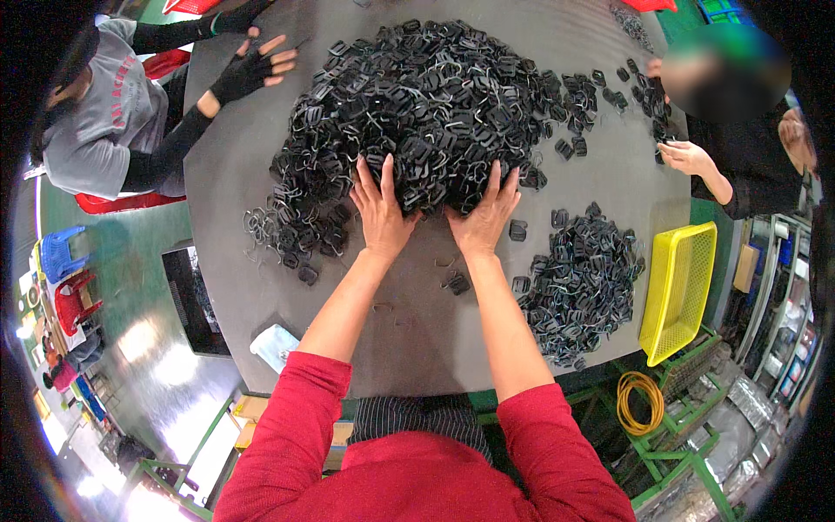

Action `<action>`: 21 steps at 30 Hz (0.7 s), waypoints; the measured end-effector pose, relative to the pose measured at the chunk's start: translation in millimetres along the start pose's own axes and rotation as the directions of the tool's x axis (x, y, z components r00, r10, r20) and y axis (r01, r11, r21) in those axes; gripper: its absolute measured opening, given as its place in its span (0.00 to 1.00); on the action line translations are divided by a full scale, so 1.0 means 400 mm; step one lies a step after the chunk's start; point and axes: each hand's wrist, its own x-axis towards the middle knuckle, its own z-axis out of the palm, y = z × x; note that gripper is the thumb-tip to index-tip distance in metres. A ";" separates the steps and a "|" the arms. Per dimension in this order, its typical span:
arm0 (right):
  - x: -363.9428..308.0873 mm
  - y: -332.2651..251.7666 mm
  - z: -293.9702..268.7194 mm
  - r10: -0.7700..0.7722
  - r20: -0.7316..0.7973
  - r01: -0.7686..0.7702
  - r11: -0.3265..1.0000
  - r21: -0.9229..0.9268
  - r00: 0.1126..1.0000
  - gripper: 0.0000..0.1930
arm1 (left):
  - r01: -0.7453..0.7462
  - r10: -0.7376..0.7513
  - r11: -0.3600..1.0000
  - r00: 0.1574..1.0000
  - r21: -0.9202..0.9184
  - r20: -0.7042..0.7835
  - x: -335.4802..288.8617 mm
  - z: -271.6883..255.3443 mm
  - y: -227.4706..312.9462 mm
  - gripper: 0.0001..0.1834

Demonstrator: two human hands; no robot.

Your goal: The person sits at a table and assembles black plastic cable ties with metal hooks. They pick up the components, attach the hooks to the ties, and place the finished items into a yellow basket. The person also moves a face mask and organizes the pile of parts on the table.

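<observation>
A blue plastic chair stood on the green floor at far left. Next, a grey-shirted co-worker's gloved hand was held, fingers spread, over the left side of the grey worktable. A pale blue cloth lay near the table's front edge. Farther in, a loose cluster of black buckles adjoined the main heap of black plastic buckles, which occupied the table's centre and included pale, curved pieces.

The left hand contacted the heap's near edge, fingers extended and apart. The right hand contacted the same edge, fingers likewise extended and parted; I could not tell whether either thumb pressed on a single buckle. Two loose buckles lay between the forearms.

To the right was a smaller buckle pile, then a coiled orange hose below table level, a tilted yellow plastic basket and a second co-worker's bare hand near scattered buckles.
</observation>
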 end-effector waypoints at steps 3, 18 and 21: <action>0.059 0.004 0.015 0.005 -0.017 -0.005 1.000 -0.015 1.000 0.59 | -0.036 0.036 0.999 0.999 -0.010 -0.015 0.066 0.019 0.002 0.64; 0.178 0.000 -0.064 0.115 0.343 -0.026 0.967 -0.255 0.932 0.57 | 0.073 -0.071 0.997 0.916 0.011 0.395 0.179 -0.085 0.034 0.59; 0.142 -0.004 -0.107 0.090 0.354 -0.009 0.974 -0.225 0.931 0.52 | 0.069 -0.031 0.994 0.928 -0.089 0.370 0.150 -0.177 0.006 0.45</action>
